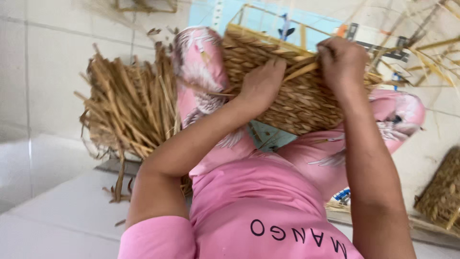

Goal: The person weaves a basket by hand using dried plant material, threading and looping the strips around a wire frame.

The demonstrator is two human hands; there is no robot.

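Note:
A half-woven basket (297,103) of tan dried straw rests on my lap, between my knees in pink patterned trousers. My left hand (261,84) lies on the basket's woven side, with its fingers curled over the upper edge to hold it. My right hand (342,60) is closed at the basket's rim on a flat pale straw strand (302,71) that runs across between my two hands. A thin frame of sticks (249,12) rises behind the basket.
A thick bundle of dried straw (129,103) lies on the white tiled floor (52,72) to my left. Another woven straw piece (443,192) sits at the right edge. Loose strands (431,52) spread at the upper right over a blue printed sheet (268,21).

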